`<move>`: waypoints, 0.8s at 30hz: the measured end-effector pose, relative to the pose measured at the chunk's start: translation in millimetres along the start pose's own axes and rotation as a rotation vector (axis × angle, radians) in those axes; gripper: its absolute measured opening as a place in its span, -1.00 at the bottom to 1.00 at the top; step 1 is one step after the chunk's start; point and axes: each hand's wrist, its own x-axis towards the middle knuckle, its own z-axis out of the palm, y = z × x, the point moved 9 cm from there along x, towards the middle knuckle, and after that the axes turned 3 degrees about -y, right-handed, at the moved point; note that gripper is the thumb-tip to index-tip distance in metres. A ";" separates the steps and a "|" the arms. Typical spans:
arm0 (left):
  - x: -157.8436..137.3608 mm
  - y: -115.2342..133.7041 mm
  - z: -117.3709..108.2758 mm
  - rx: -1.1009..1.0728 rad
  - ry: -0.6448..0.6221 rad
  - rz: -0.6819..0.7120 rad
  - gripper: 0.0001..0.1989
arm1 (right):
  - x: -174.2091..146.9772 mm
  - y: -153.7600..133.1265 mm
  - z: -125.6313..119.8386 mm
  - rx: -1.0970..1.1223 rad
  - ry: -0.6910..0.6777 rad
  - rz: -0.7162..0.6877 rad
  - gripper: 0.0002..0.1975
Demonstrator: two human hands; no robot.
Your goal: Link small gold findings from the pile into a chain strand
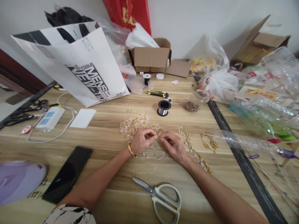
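A pile of small gold and clear beads lies mid-table. At its front edge my left hand, with a gold bangle at the wrist, is pinched thumb to finger. Close beside it, my right hand makes a similar pinch. Whatever sits between the fingertips is too small to make out. Under and between the hands runs a thin beaded chain. Right of my right hand lies a gold and silver chain, with a smaller gold chain farther right. Scissors with pale handles rest nearer me.
Behind the beads stand a wire spool, a box cutter and a jar of beads. A phone, a power strip and a white paper bag occupy the left. Plastic bottles crowd the right.
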 end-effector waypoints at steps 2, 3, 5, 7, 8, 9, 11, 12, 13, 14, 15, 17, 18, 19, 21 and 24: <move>0.8 -4.3 -5.8 -0.017 0.033 -0.018 -0.86 | 0.4 1.1 -0.8 0.004 0.012 0.009 -0.86; 1.5 -6.7 -9.5 -0.032 0.054 -0.028 -0.85 | 0.6 2.4 -1.0 0.013 0.016 0.018 -0.86; 3.1 -13.0 -17.9 -0.034 0.100 -0.064 -0.84 | 0.7 6.6 -1.6 0.046 0.030 0.049 -0.86; 4.9 -16.8 -26.9 -0.024 0.149 -0.081 -0.83 | 0.4 12.1 -3.4 0.086 0.057 0.091 -0.86; 5.7 -17.6 -30.8 -0.003 0.168 -0.086 -0.82 | 0.2 14.5 -4.4 0.102 0.072 0.110 -0.86; 6.8 -17.1 -33.3 0.037 0.172 -0.080 -0.82 | 0.1 16.3 -5.3 0.115 0.086 0.123 -0.86; 8.3 -10.3 -37.5 0.185 0.189 -0.024 -0.85 | 0.3 17.6 -6.5 0.134 0.103 0.134 -0.87; 8.8 -4.7 -36.8 0.276 0.182 0.023 -0.86 | 0.5 17.4 -7.0 0.141 0.108 0.135 -0.87; 8.8 1.3 -34.2 0.369 0.165 0.074 -0.84 | 0.9 16.9 -7.5 0.145 0.112 0.132 -0.87; 8.6 6.6 -29.5 0.455 0.135 0.124 -0.81 | 1.2 16.1 -8.0 0.147 0.115 0.129 -0.88; 8.0 10.4 -23.6 0.530 0.096 0.163 -0.76 | 1.5 15.2 -8.7 0.145 0.118 0.124 -0.88; 6.4 14.6 -12.0 0.647 0.025 0.209 -0.69 | 1.9 13.5 -10.0 0.134 0.124 0.115 -0.88; 5.5 15.1 -7.2 0.693 -0.003 0.218 -0.69 | 2.0 12.9 -10.5 0.128 0.126 0.112 -0.88; 4.8 15.2 -3.3 0.729 -0.026 0.224 -0.70 | 2.1 12.5 -10.9 0.122 0.127 0.111 -0.88; 3.7 14.2 1.9 0.776 -0.057 0.227 -0.72 | 2.0 12.6 -11.1 0.114 0.127 0.112 -0.88; 2.7 12.2 4.8 0.789 -0.090 0.234 -0.72 | 1.7 13.5 -11.1 0.107 0.130 0.109 -0.89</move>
